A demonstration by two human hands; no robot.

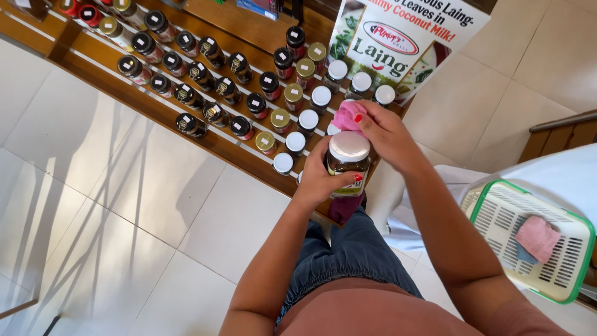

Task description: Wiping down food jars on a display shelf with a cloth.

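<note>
My left hand [320, 177] grips a glass jar [347, 163] with a white lid and dark green contents, holding it upright in front of me. My right hand [385, 134] rests over the jar's far side and clutches a pink cloth [348, 115] against it. Both hands hover above the front edge of a stepped wooden shelf [155, 109] packed with rows of jars.
Several jars with black lids [202, 78], gold lids [292, 93] and white lids [308, 118] fill the shelf. A printed sign [401, 40] stands behind them. At right a white and green plastic basket [528, 239] holds a pink cloth [538, 236]. White floor tiles lie at left.
</note>
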